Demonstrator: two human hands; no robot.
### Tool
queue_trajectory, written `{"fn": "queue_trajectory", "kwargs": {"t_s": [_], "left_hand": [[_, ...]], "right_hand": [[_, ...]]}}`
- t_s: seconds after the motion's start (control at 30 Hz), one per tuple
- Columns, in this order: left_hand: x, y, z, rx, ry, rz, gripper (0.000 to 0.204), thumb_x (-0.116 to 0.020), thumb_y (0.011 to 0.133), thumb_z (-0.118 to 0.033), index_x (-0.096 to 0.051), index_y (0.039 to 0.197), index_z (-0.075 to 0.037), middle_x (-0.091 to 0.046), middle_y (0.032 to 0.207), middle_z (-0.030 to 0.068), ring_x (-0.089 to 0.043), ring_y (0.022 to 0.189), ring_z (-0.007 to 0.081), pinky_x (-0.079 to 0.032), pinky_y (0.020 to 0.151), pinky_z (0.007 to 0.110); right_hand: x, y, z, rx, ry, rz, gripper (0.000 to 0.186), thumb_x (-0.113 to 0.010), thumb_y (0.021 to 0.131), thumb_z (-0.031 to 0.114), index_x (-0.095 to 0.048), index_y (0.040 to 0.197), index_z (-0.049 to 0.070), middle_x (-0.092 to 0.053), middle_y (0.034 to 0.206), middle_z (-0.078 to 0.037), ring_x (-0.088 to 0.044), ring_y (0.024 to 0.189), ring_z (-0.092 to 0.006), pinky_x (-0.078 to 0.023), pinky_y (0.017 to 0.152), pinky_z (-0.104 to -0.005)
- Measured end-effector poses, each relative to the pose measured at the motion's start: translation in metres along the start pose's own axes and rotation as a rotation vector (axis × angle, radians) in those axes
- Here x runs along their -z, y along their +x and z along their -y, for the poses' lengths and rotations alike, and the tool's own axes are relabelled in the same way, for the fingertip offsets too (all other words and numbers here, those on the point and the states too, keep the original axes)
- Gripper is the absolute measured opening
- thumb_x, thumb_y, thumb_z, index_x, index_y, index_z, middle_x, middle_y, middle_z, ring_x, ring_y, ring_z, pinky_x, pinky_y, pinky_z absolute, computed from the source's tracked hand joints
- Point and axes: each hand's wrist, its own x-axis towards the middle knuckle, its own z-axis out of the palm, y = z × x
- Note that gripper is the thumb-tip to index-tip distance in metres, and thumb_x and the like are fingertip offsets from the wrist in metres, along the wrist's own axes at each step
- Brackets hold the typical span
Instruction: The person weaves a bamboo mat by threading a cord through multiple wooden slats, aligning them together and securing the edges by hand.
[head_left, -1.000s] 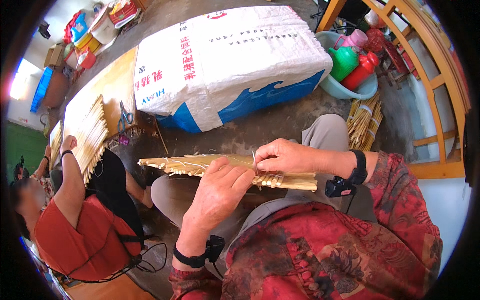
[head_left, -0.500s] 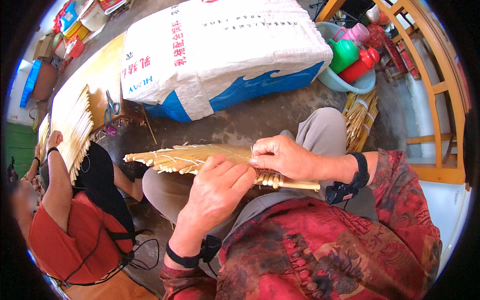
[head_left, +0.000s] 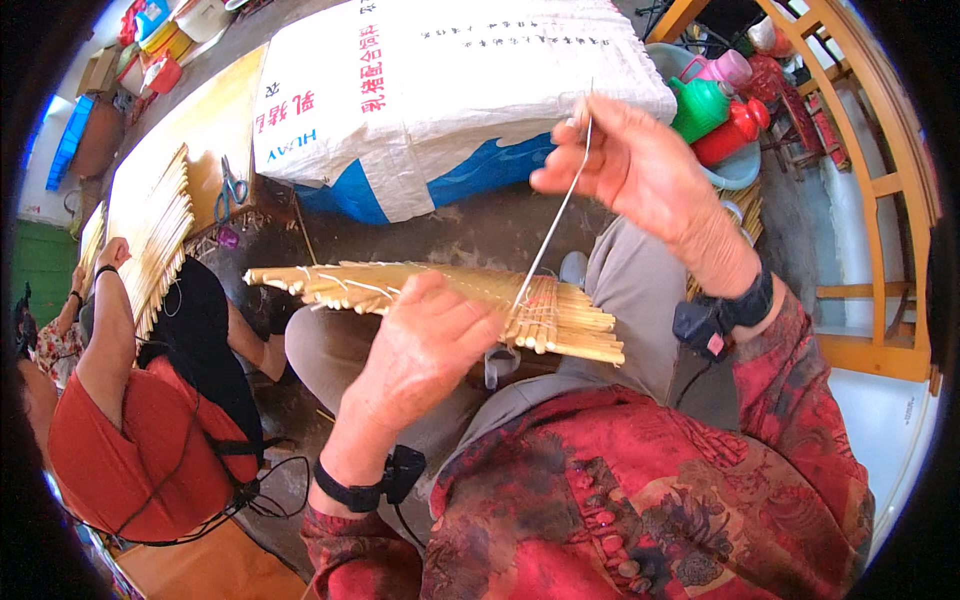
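Observation:
A flat, fan-like piece of pale plant stalks [head_left: 575,318] lies across my lap, its stalks bound side by side with rows of white stitching. My left hand [head_left: 425,335] grips its near edge around the middle, fingers over the top and thumb hidden. Raised above and to the right, my right hand [head_left: 645,175] pinches a white thread [head_left: 552,232]. That thread runs taut down to the stitched band beside my left fingers. Something thin sticks up past the right fingertips; I cannot tell whether it is a needle or the thread's end.
Ahead is a large white and blue woven sack [head_left: 450,90]. Scissors [head_left: 229,188] lie on the wooden table [head_left: 225,120], left. A co-worker in red [head_left: 150,440] holds another stalk piece [head_left: 150,235]. At right are a basin [head_left: 742,170] with flasks and a wooden chair frame [head_left: 875,230].
My right hand has risen from the stalk piece, drawing the thread out into a long taut line. My left hand keeps its hold, and more of the stitched right end shows.

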Motion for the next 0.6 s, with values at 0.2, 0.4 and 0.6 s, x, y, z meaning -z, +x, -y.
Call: {"fn": "queue_trajectory", "kwargs": {"t_s": [0.2, 0.4, 0.6], "left_hand": [[0.014, -0.004, 0.006, 0.042, -0.038, -0.012, 0.028, -0.074, 0.062, -0.009, -0.061, 0.086, -0.008, -0.062, 0.078, 0.0037, -0.06, 0.076, 0.022, -0.042, 0.091, 0.045], [0.016, -0.002, 0.009, 0.055, -0.047, 0.103, 0.026, -0.072, 0.064, -0.008, -0.061, 0.087, -0.009, -0.061, 0.078, 0.003, -0.059, 0.079, 0.0215, -0.038, 0.096, 0.046], [0.008, -0.004, 0.0, 0.112, 0.055, 0.08, 0.026, -0.072, 0.064, -0.007, -0.06, 0.087, -0.01, -0.061, 0.081, 0.001, -0.059, 0.083, 0.02, -0.035, 0.099, 0.048]], "right_hand": [[0.092, 0.024, 0.11, 0.396, -0.078, -0.236, 0.014, -0.056, 0.09, 0.009, -0.056, 0.099, -0.002, -0.041, 0.062, 0.003, -0.037, 0.051, -0.0062, -0.037, 0.053, -0.0212], [0.072, 0.013, 0.061, 0.247, -0.635, -0.315, 0.019, -0.051, 0.092, 0.011, -0.06, 0.102, -0.002, -0.047, 0.067, 0.001, -0.044, 0.054, -0.0063, -0.043, 0.052, -0.0206], [0.0, -0.015, -0.069, -0.105, -1.118, 0.374, 0.029, -0.065, 0.079, 0.006, -0.064, 0.109, 0.005, -0.058, 0.078, 0.0, -0.048, 0.066, -0.0057, -0.039, 0.059, -0.0226]]}}
